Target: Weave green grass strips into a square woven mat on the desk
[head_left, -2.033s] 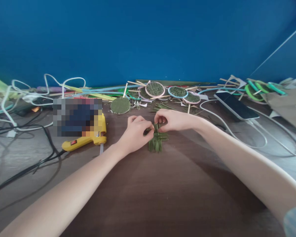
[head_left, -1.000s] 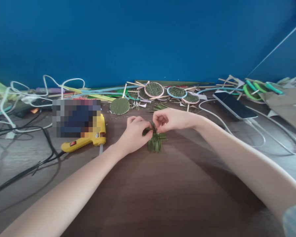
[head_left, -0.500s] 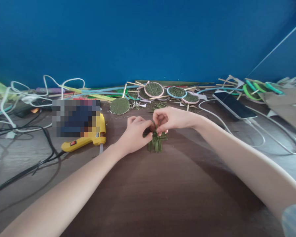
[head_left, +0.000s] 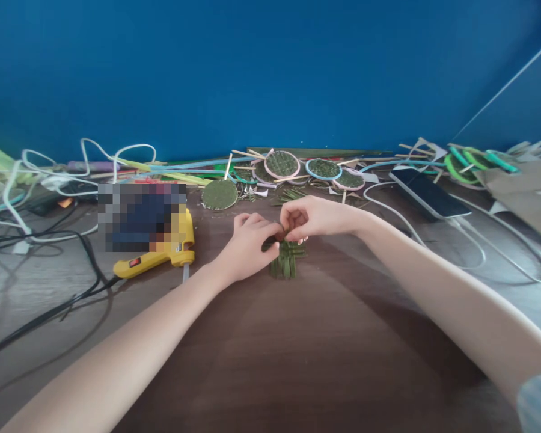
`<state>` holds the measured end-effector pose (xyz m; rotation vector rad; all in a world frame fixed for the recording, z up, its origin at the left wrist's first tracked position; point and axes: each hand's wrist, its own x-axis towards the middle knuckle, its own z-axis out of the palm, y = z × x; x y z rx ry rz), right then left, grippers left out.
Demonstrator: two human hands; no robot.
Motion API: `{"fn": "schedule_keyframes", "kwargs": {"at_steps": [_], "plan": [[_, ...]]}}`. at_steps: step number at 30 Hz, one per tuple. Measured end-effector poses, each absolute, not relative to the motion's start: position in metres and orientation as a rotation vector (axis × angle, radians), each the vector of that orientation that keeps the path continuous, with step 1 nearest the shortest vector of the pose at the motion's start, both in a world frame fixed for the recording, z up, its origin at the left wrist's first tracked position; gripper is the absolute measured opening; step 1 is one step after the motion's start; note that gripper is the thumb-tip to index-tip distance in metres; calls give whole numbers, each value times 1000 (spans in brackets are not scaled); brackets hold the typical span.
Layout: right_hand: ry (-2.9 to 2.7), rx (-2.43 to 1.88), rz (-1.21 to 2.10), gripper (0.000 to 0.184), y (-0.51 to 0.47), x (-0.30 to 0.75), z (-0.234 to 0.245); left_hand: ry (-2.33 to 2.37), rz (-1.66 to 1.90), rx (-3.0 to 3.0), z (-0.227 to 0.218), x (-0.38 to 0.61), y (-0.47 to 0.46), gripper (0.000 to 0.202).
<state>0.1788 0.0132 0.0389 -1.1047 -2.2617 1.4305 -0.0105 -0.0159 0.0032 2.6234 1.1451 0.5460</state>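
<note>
A small woven piece of flat green leaf strips (head_left: 287, 264) lies on the brown table, its loose strip ends pointing toward me and to the right. My left hand (head_left: 253, 245) rests at its left side, thumb and curled fingers closed on the weave's edge. From above and to the right, my right hand (head_left: 315, 216) pinches with thumb and fingertips at the far part of the weave. A leaf strip between those fingertips is mostly hidden. Both hands cover the upper half of the piece.
Left stands a yellow glue gun (head_left: 187, 237) with a black cord, beside a blurred patch. Behind lie round green leaf fans (head_left: 282, 164), one bare-edged disc (head_left: 219, 193) and loose leaf strips (head_left: 291, 195). A phone (head_left: 426, 191) with white cables (head_left: 514, 240) lies right, near cardboard (head_left: 523, 195).
The strip that stood up between my right fingertips has gone down, and more of the crossing weave shows below them. My left hand stays nearly where it was.
</note>
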Motion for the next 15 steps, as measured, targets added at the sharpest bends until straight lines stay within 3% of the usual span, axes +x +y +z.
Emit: {"fn": "schedule_keyframes", "kwargs": {"at_steps": [7, 15], "plan": [[-2412, -1219, 1172, 16, 14, 180, 42, 1128, 555, 2623, 4, -10, -17, 14], [-2458, -1234, 1093, 7, 16, 179, 39, 1167, 581, 2559, 4, -10, -17, 13]]}}
